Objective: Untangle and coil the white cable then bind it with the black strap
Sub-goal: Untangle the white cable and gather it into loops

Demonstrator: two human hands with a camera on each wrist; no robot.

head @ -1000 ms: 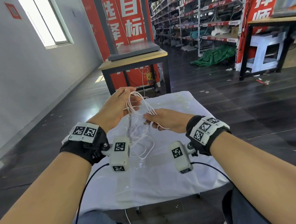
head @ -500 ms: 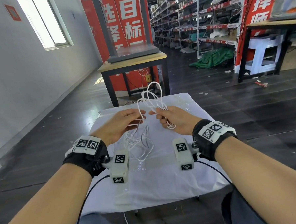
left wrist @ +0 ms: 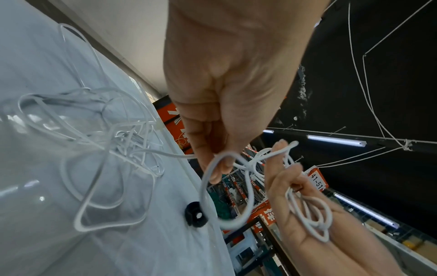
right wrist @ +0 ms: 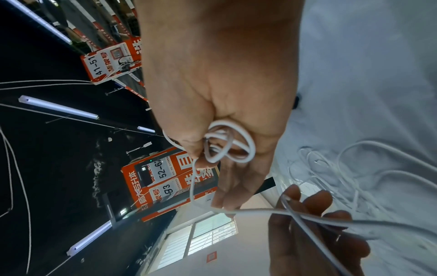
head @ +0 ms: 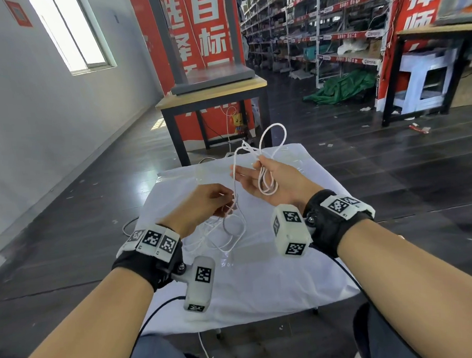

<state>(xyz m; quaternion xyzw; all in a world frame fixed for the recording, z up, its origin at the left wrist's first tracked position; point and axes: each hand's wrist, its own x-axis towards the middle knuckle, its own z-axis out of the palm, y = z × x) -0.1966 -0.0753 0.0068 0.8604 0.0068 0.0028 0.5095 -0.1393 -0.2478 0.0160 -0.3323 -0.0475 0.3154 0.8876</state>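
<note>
Both hands are raised above the white-covered table (head: 262, 287): several white cable (head: 268, 182) loops are pinched in the palm-up right hand (head: 270, 179). One strand is pinched lower by the left hand (head: 200, 205), and the black strap (left wrist: 195, 216) is left on the table

Smooth, slightly glossy plastic-sheathed white cable (head: 267, 177); matt, creased white cloth over the table (head: 262, 287); clear shiny film (left wrist: 35, 121) there; matt black strap (left wrist: 195, 216).

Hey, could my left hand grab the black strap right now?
Probably not yet: the left hand pinches the white cable. The black strap lies uncovered on the white cloth close by, so freeing the fingers should do.
</note>
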